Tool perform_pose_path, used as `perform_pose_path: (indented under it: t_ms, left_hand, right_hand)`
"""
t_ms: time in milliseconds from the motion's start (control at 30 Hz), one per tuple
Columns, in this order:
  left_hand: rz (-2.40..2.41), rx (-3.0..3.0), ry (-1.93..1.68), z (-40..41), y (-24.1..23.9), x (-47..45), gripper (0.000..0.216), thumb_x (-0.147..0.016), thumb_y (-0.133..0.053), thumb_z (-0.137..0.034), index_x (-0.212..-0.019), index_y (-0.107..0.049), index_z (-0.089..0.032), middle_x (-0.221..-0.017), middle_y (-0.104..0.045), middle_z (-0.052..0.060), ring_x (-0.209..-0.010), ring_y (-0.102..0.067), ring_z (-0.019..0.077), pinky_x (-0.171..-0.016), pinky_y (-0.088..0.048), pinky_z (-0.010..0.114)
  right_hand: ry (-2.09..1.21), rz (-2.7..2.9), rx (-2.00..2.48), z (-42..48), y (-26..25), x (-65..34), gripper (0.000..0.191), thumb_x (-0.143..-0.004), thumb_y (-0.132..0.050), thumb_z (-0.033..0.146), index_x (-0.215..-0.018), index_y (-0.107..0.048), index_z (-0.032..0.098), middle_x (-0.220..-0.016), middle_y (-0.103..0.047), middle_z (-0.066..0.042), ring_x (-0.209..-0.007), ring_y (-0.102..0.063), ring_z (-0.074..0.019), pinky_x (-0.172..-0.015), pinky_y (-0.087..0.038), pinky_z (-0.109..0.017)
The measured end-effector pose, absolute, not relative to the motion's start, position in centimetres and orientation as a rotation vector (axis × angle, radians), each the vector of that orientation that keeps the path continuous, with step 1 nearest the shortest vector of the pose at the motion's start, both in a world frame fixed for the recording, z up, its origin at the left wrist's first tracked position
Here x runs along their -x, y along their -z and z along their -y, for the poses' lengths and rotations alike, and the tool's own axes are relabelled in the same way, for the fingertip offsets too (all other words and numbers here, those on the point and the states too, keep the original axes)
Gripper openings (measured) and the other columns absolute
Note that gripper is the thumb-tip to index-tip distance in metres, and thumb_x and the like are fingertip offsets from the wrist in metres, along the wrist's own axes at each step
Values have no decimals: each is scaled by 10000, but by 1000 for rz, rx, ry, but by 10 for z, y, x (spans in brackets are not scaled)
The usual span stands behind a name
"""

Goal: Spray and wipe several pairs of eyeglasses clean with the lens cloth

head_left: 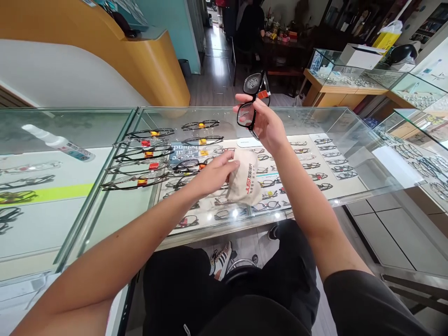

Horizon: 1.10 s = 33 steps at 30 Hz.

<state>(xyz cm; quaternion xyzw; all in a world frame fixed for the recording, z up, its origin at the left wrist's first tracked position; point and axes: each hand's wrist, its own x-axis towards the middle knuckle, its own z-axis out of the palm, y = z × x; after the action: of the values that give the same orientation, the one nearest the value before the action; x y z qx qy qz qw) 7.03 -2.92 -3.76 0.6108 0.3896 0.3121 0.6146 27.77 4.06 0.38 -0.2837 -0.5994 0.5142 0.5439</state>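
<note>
Raised above the glass counter, my right hand (269, 126) grips a pair of black-framed eyeglasses (247, 115) by the middle of the frame. The glasses are turned on end, and whitish spots show on the upper lens. A small orange-red tag (262, 94) sits near that lens. My left hand (220, 172) pinches the upper edge of a cream cleaning cloth (244, 179) with red and dark print, which hangs over the counter. To the left of my left hand, several eyeglasses (149, 153) with yellow, orange or red tags lie in rows on the glass.
A white spray bottle (59, 142) lies on the left of the glass display counter (317, 123). More eyeglasses (329, 151) are inside the case. Further glass cases (353, 77) stand at the right. A person in dark clothes (251, 25) sits at a far table.
</note>
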Motion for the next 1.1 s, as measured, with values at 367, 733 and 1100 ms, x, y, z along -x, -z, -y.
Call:
perform_pose_path:
  t_ms: [367,733,1100]
  left_hand:
    - [-722,-886,-958,2,4,-35,389,-727,-893,-172,-1085,-746,-217,-656,-621,-46,-721,-714,174,-744,-629,308]
    - [-669,-923,-1160,-14,-4,-18,625,-846,-806,-193,-1445,-651,-278,-1193,-814,35,-987,-798,204,-872,-645,310]
    - [-563,-988,-1087,-17,-9,-12,924,-646,-650,38,-1510,-627,-288,-1153,-809,46,-875,-752,174,-715,-601,247]
  right_hand:
    - [-1154,1374,712,-32,-11,-279,504,-995,-598,661,-1289,-724,271,-1222,-775,-61,-1138,-724,-243,-958,-612,-379]
    - [-1280,1523,682,-14,-16,-266,428,-999,-627,598,-1138,-810,237,-1070,-807,-68,-999,-716,-240,-909,-571,-363]
    - [-1432,1866,623,-10,-9,-258,412,-1052,-621,571,-1143,-849,240,-1064,-790,-51,-994,-654,-215,-958,-489,-339]
